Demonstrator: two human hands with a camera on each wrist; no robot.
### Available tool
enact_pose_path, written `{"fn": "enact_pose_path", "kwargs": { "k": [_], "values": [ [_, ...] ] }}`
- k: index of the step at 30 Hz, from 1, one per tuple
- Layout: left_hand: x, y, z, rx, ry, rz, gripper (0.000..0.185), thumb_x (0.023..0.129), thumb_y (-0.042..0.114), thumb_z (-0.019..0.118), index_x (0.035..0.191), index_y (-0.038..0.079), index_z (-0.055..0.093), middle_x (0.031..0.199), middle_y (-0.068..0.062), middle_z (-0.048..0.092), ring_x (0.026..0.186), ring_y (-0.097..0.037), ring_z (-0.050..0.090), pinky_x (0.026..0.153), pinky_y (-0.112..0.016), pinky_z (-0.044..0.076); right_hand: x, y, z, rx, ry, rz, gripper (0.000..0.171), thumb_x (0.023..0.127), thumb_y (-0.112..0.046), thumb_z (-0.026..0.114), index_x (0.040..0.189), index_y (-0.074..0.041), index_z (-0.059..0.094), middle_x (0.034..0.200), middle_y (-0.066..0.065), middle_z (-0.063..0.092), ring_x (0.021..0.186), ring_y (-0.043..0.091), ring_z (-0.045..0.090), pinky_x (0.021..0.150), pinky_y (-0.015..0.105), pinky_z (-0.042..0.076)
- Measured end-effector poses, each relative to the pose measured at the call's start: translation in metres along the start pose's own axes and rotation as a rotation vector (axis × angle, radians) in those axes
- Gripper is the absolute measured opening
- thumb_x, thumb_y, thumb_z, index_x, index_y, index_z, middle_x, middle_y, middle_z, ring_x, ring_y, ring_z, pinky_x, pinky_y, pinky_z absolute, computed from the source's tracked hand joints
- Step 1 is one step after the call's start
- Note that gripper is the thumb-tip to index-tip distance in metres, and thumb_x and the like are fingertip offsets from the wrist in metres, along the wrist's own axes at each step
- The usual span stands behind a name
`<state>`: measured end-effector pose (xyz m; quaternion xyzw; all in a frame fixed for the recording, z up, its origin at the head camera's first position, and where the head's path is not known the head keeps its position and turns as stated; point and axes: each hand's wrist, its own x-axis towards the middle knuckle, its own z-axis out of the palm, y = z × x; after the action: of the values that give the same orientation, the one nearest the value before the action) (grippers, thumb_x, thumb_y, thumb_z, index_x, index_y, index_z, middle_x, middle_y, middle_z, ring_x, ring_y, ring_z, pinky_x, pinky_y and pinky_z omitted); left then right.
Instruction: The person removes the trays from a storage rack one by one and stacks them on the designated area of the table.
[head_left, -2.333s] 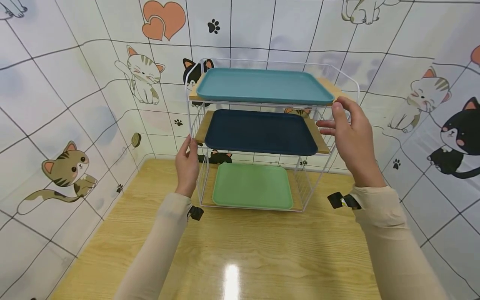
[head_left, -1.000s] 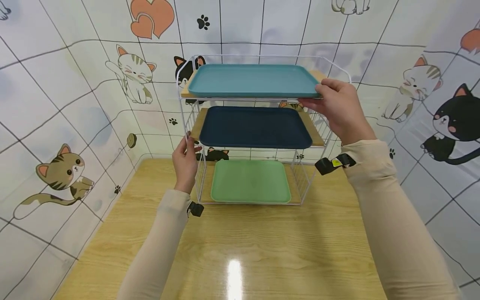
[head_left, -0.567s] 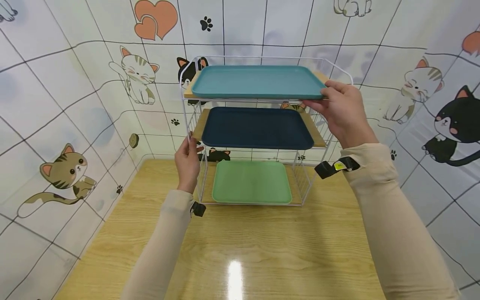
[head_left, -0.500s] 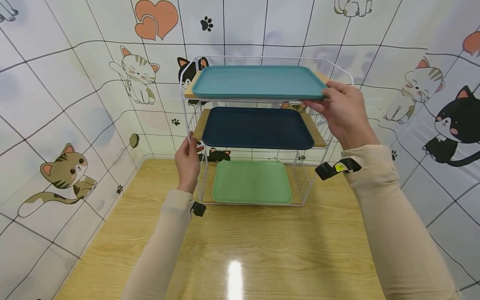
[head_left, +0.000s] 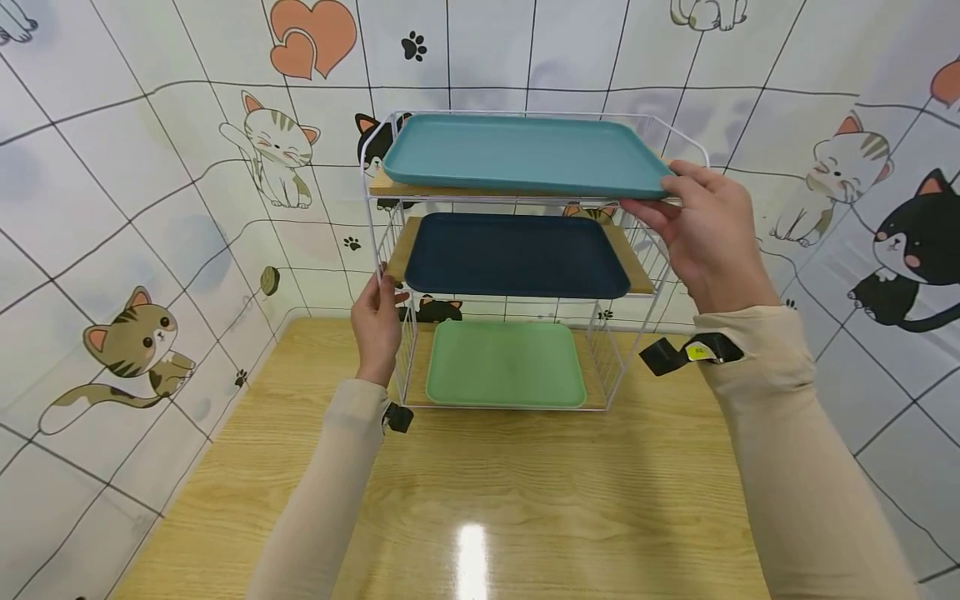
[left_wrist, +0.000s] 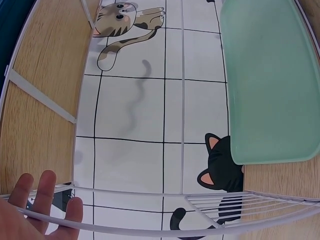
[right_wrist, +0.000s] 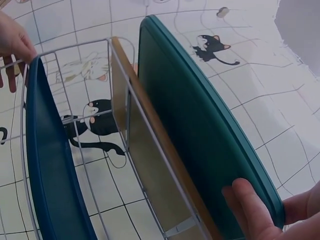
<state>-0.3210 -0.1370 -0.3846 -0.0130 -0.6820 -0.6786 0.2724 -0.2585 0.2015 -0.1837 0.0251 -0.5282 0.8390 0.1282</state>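
A white three-tier wire rack with wooden shelves [head_left: 641, 268] stands on the table. My right hand [head_left: 718, 233] pinches the front right corner of a teal tray [head_left: 525, 154], thumb on top and fingers below. This tray is tilted over the top shelf, its left end higher, and the right wrist view shows a gap between its underside [right_wrist: 195, 130] and the shelf board. My left hand [head_left: 377, 329] grips the rack's left side at the middle shelf, fingers behind the wire [left_wrist: 125, 232]. A navy tray [head_left: 517, 254] lies on the middle shelf, a green tray [head_left: 506, 364] on the bottom one.
The wood-grain table [head_left: 525, 492] extends toward me in front of the rack. Walls covered in a cat-print, tile-pattern sheet [head_left: 480, 50] rise behind the rack and on both sides. A raised wire rail runs round the top shelf.
Over the last second my right hand has moved slightly right, and the teal tray has risen off the top shelf and tilted. Earlier that hand came in onto its corner. My left hand keeps its grip.
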Motion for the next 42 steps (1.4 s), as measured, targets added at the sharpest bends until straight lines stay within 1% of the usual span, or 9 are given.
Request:
{"fn": "enact_pose_path", "kwargs": {
  "k": [4, 9, 16, 20, 25, 30, 34, 38, 42],
  "values": [
    [0.000, 0.000, 0.000, 0.004, 0.003, 0.003, 0.037, 0.110, 0.032, 0.048, 0.134, 0.010, 0.067, 0.136, -0.009, 0.066, 0.107, -0.033, 0.071, 0.056, -0.023, 0.033, -0.006, -0.004, -0.003, 0.003, 0.007, -0.018, 0.057, 0.107, 0.001, 0.045, 0.160, -0.002, 0.025, 0.166, 0.003, 0.021, 0.138, 0.037, 0.049, 0.085, 0.031, 0.059],
    [-0.001, 0.000, 0.000, 0.018, 0.006, 0.009, 0.038, 0.111, 0.033, 0.048, 0.135, 0.011, 0.066, 0.130, -0.011, 0.069, 0.106, -0.032, 0.072, 0.074, -0.021, 0.046, -0.014, -0.006, -0.007, -0.010, 0.002, -0.037, 0.059, 0.107, -0.002, 0.046, 0.162, -0.005, 0.024, 0.167, -0.002, 0.016, 0.139, 0.037, 0.048, 0.087, 0.032, 0.058],
    [-0.003, 0.000, -0.002, 0.031, 0.013, -0.012, 0.039, 0.110, 0.031, 0.049, 0.143, 0.013, 0.061, 0.131, -0.011, 0.069, 0.111, -0.028, 0.068, 0.071, -0.026, 0.040, -0.025, -0.005, -0.014, -0.010, -0.003, -0.034, 0.058, 0.107, -0.005, 0.047, 0.161, -0.007, 0.027, 0.167, 0.001, 0.020, 0.141, 0.037, 0.046, 0.088, 0.032, 0.058],
    [-0.002, 0.000, -0.002, 0.026, 0.015, -0.016, 0.041, 0.110, 0.030, 0.049, 0.145, 0.012, 0.059, 0.131, -0.013, 0.069, 0.114, -0.028, 0.066, 0.079, -0.025, 0.042, -0.031, -0.005, -0.018, -0.035, 0.000, -0.033, 0.057, 0.108, -0.008, 0.049, 0.161, -0.009, 0.030, 0.165, 0.004, 0.025, 0.139, 0.036, 0.048, 0.087, 0.031, 0.058],
    [-0.003, 0.004, -0.001, 0.022, 0.024, -0.007, 0.039, 0.111, 0.026, 0.049, 0.143, 0.008, 0.061, 0.130, -0.018, 0.068, 0.116, -0.034, 0.065, 0.081, -0.024, 0.042, -0.040, -0.004, -0.023, -0.032, -0.021, -0.054, 0.059, 0.106, -0.007, 0.052, 0.161, -0.007, 0.030, 0.164, 0.007, 0.028, 0.127, 0.032, 0.060, 0.086, 0.032, 0.059],
    [-0.013, 0.027, -0.001, 0.017, 0.028, 0.002, 0.036, 0.110, 0.016, 0.048, 0.140, -0.001, 0.060, 0.128, -0.025, 0.067, 0.117, -0.045, 0.063, 0.075, -0.021, 0.042, -0.050, -0.003, -0.028, 0.019, -0.032, -0.061, 0.059, 0.105, -0.004, 0.055, 0.159, -0.003, 0.032, 0.162, 0.010, 0.029, 0.105, 0.029, 0.071, 0.086, 0.034, 0.059],
    [-0.020, 0.042, -0.002, 0.024, 0.012, 0.000, 0.037, 0.110, 0.014, 0.047, 0.141, -0.003, 0.058, 0.124, -0.028, 0.068, 0.112, -0.047, 0.066, 0.074, -0.014, 0.046, -0.058, -0.001, -0.033, 0.045, -0.042, -0.071, 0.059, 0.104, -0.003, 0.057, 0.158, -0.002, 0.034, 0.161, 0.012, 0.030, 0.104, 0.031, 0.071, 0.085, 0.036, 0.059],
    [-0.018, 0.042, -0.003, 0.003, -0.002, 0.003, 0.037, 0.110, 0.013, 0.047, 0.140, -0.005, 0.059, 0.118, -0.030, 0.069, 0.101, -0.047, 0.069, 0.077, -0.022, 0.056, -0.068, 0.002, -0.037, 0.049, -0.048, -0.087, 0.061, 0.103, -0.003, 0.058, 0.159, -0.004, 0.034, 0.162, 0.011, 0.030, 0.108, 0.030, 0.071, 0.085, 0.037, 0.059],
    [-0.015, 0.038, -0.003, -0.044, -0.003, 0.006, 0.035, 0.109, 0.013, 0.049, 0.135, -0.007, 0.062, 0.100, -0.021, 0.073, 0.082, -0.024, 0.073, 0.083, -0.037, 0.060, -0.076, 0.006, -0.038, 0.065, -0.067, -0.118, 0.061, 0.103, -0.002, 0.057, 0.159, -0.003, 0.033, 0.159, 0.014, 0.034, 0.109, 0.031, 0.072, 0.085, 0.038, 0.059]
  ]
}}
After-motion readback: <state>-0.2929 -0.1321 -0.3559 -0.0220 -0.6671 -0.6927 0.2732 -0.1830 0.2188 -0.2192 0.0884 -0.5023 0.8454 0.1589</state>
